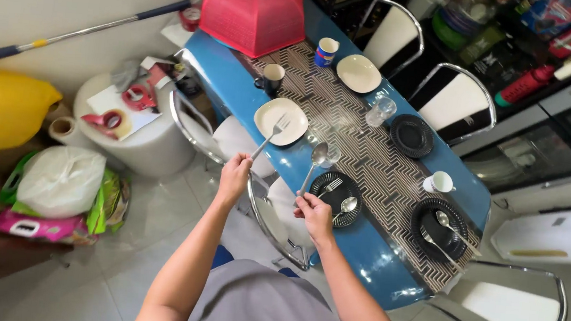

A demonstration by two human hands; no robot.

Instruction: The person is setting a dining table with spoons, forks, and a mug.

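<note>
- Your left hand (234, 176) is closed around the handle of a fork (270, 137), whose tines hover over the cream plate (281, 121) at the worktop's (237, 86) near long edge.
- Your right hand (314, 212) grips the handle of a spoon (314, 162), its bowl raised above the patterned runner (363, 154), just beside a small glass (331, 156).
- Just under that hand sits a black plate (336, 195) that already carries a fork and a spoon (347, 205), so this place looks set.
- The step in hand seems to be laying cutlery: the cream plate is bare, and the fork and spoon you hold look meant for it.
- Your next move calls for lowering both pieces onto the cream plate without knocking the dark mug (272, 77) beyond it.
- Towards the right end, another black plate (438, 227) has its spoon and fork, with a white cup (440, 182) at the far edge.
- Farther along, an empty black plate (411, 135), a tall glass (380, 111), a second cream plate (358, 73) and a blue mug (326, 51) wait.
- A red food cover (253, 7) stands at the far end.
</note>
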